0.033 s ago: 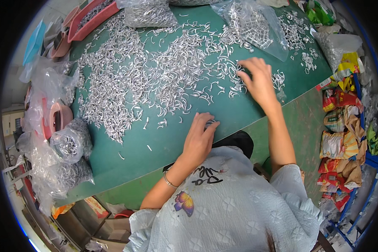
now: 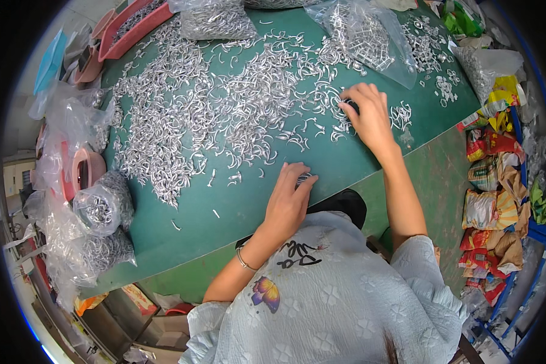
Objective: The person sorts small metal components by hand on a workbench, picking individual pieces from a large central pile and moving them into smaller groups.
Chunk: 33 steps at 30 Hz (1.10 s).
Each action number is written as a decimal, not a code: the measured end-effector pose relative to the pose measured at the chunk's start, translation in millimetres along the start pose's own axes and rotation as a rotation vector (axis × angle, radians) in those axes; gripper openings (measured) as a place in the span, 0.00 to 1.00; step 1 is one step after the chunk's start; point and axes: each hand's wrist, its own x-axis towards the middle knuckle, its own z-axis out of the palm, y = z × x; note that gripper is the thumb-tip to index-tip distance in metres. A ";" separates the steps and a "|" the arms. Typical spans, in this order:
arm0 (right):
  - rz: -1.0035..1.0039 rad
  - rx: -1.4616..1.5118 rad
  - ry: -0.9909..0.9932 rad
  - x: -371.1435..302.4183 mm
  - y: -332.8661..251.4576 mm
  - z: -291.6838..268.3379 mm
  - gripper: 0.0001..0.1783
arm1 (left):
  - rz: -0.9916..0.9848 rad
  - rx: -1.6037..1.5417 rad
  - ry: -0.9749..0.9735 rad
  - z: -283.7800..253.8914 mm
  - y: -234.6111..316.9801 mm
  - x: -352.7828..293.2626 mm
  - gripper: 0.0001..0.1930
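Close to the table's near edge, my left hand (image 2: 288,197) is closed around a small bundle of curved silver metal pieces (image 2: 303,178), whose ends show between thumb and forefinger. Farther right, my right hand (image 2: 370,118) bends over the edge of a scatter of the same pieces (image 2: 341,126). Its thumb and fingertips are drawn together at the pieces; what they pinch is too small and shaded to name. A wide heap of loose curved silver pieces (image 2: 252,109) spreads across the green table (image 2: 242,197) to the left.
Clear bags of metal parts (image 2: 361,36) lie at the back, with loose small parts (image 2: 428,45) beside them. Pink trays (image 2: 133,27) and more filled bags (image 2: 103,206) line the left side. Colourful packages (image 2: 491,206) stand on a blue rack at right.
My right hand's fingers have dipped slightly to the left and drawn closer to the thumb over the pieces. The left hand stays still.
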 end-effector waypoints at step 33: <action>0.087 -0.010 -0.109 -4.1 1.8 0.1 0.07 | 0.072 0.108 -0.102 4.4 -0.3 5.5 0.13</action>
